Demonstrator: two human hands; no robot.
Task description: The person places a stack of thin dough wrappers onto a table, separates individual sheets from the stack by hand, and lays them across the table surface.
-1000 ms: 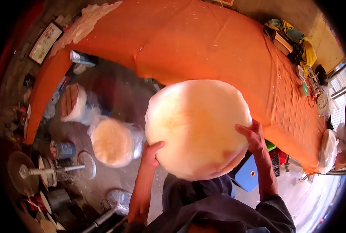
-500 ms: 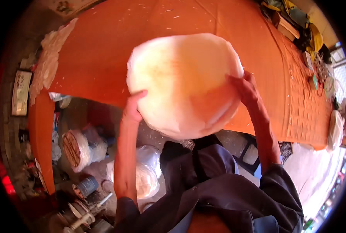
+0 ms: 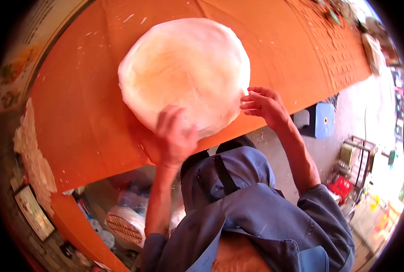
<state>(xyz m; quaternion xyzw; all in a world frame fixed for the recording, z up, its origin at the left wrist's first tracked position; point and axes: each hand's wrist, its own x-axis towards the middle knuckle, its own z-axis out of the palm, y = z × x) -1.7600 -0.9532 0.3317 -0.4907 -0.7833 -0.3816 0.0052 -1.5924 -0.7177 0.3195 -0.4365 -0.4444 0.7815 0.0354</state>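
A large round, whitish, slightly dished piece (image 3: 188, 68) with a thick soft-looking edge lies on the orange-covered table (image 3: 84, 131). I cannot make out its material. My left hand (image 3: 174, 138), a little blurred, is over its near edge with the fingers loosely apart and nothing gripped. At the right edge is my right hand (image 3: 267, 106), its fingers stretched toward the rim; the fingertips are at or just beside it. Shallow dents and a faint crease mark the middle of the piece.
A ragged pale layered strip (image 3: 34, 154) hangs along the table's left edge. Below the near edge are a plastic-wrapped round basket (image 3: 127, 224) and a blue stool (image 3: 324, 120). A metal rack (image 3: 358, 158) stands to the right. White scraps dot the cover.
The round piece, held up between both hands before, now lies flat on the table. Both hands have let go of its edges. The view has turned, showing more floor at right.
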